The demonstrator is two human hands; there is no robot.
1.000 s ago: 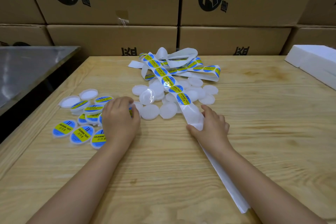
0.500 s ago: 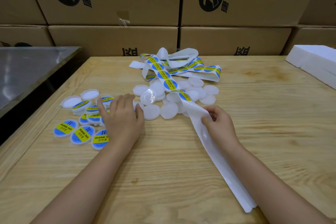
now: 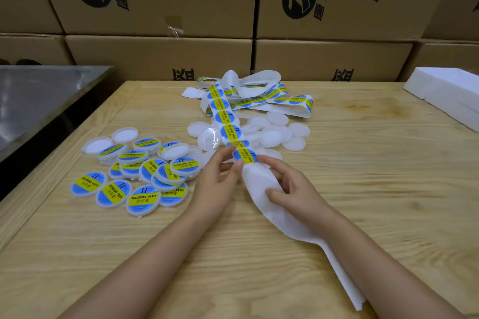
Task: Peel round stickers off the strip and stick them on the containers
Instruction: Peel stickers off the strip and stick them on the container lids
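Observation:
A white backing strip (image 3: 261,189) carrying round blue-and-yellow stickers runs from a tangled heap at the table's back toward me. My right hand (image 3: 293,189) holds the bare part of the strip, lifted off the table. My left hand (image 3: 220,179) pinches the edge of the nearest sticker (image 3: 245,156) between thumb and forefinger. Several labelled round containers (image 3: 142,179) lie in a pile to the left. Plain white containers (image 3: 274,134) lie under and behind the strip.
The wooden table (image 3: 363,202) holds everything. A clear lid (image 3: 208,138) rests among the plain containers. White foam blocks (image 3: 448,96) sit at the right rear. Cardboard boxes (image 3: 160,57) wall the back. A metal surface (image 3: 39,101) lies beyond the left edge.
My left hand left the labelled pile and came right to the strip, taking the nearest sticker's edge. My right hand lifted the strip and drew it toward me.

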